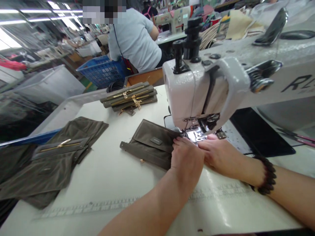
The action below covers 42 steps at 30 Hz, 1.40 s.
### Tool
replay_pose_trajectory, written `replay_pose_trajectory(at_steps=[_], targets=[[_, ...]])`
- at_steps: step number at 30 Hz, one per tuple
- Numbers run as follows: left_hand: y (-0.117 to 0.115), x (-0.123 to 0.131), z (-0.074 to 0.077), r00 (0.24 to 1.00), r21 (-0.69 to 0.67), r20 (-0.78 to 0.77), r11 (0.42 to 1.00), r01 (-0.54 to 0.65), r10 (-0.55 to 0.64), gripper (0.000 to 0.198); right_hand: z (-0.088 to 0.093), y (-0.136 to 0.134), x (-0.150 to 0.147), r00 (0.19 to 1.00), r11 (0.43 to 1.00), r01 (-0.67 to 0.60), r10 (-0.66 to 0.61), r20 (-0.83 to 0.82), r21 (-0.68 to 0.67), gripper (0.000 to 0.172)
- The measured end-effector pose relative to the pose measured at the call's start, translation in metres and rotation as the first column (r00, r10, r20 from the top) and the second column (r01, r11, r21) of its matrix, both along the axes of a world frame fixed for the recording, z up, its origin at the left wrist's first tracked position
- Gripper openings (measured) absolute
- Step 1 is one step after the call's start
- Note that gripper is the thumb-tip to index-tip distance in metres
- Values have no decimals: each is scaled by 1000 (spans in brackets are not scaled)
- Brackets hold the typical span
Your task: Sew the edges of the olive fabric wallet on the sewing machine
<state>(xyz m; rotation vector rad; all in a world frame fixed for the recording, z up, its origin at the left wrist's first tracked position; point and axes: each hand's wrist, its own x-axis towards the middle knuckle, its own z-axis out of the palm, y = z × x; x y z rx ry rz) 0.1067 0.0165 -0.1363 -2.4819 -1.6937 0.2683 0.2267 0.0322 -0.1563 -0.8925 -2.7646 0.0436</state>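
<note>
An olive-brown fabric pouch with a small label and a gold zipper pull lies flat on the sewing table. Its upper right corner reaches the presser foot of a white sewing machine. My left hand is closed on the right end of the pouch and covers that part of it. Close beside it, my right hand, with a dark bead bracelet above it, has its fingers curled together just right of the presser foot. Whatever lies between those fingers is hidden.
A stack of zipped olive pieces sits behind the pouch. More olive fabric pieces lie at the left. A printed ruler scale runs along the front. Pink-handled scissors rest at right. A co-worker sits beyond, near a blue basket.
</note>
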Motion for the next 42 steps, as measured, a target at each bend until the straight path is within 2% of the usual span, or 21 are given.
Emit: replay_pose_trajectory(at_steps=[2, 4, 7, 8, 10, 11, 14, 16, 18, 22, 25, 27, 30, 33, 38, 42], targets=[[1, 2, 0, 1000, -23, -9, 1000, -13, 13, 28, 1, 0, -1, 1000, 1000, 8, -8, 14, 0, 19], [0, -2, 4, 1000, -42, 7, 999, 29, -29, 24, 2, 0, -1, 1000, 1000, 8, -8, 22, 10, 19], [-3, -28, 17, 962, -63, 148, 968, 242, -230, 24, 4, -1, 0, 999, 999, 8, -9, 31, 34, 16], [-6, -42, 22, 930, -76, 222, 945, 317, -294, 29, 5, -2, 0, 1000, 999, 14, -15, 27, 37, 15], [-11, -71, 27, 905, -111, 296, 930, 351, -306, 54, 9, -3, 2, 999, 999, 34, -35, 17, 10, 17], [-15, -84, 27, 903, -90, 281, 928, 361, -324, 59, 11, -4, 4, 999, 999, 38, -38, 14, -13, 20], [-24, -106, 16, 875, 94, 257, 911, 401, -411, 43, 18, -7, 8, 1000, 999, 5, -6, -8, -50, 39], [-31, -105, 9, 836, 212, 263, 874, 437, -482, 37, 21, -11, 9, 997, 999, -53, 53, -52, -12, 52], [-37, -95, 7, 819, 252, 253, 852, 459, -516, 34, 22, -17, 9, 990, 992, -113, 117, -80, 46, 54], [-45, -75, 12, 846, 208, 240, 876, 435, -476, 34, 24, -29, 6, 986, 962, -152, 165, -40, 227, 23], [-47, -70, 11, 877, 235, 207, 892, 385, -433, 34, 24, -33, 5, 982, 935, -164, 184, -33, 314, 24], [-47, -70, 7, 876, 269, 181, 880, 392, -446, 33, 24, -34, 5, 977, 933, -176, 204, -58, 314, 25], [-46, -70, 4, 824, 301, 158, 822, 484, -544, 31, 24, -34, 5, 971, 937, -192, 224, -80, 291, 25], [-45, -68, 7, 793, 274, 99, 782, 559, -601, 31, 24, -36, 7, 966, 937, -223, 249, -66, 270, 26], [-47, -63, 15, 797, 190, 64, 792, 581, -600, 31, 27, -38, 10, 954, 942, -275, 292, -65, 192, 27], [-49, -61, 15, 802, 176, 93, 802, 571, -591, 31, 29, -43, 9, 958, 949, -277, 284, -28, 151, 28]])
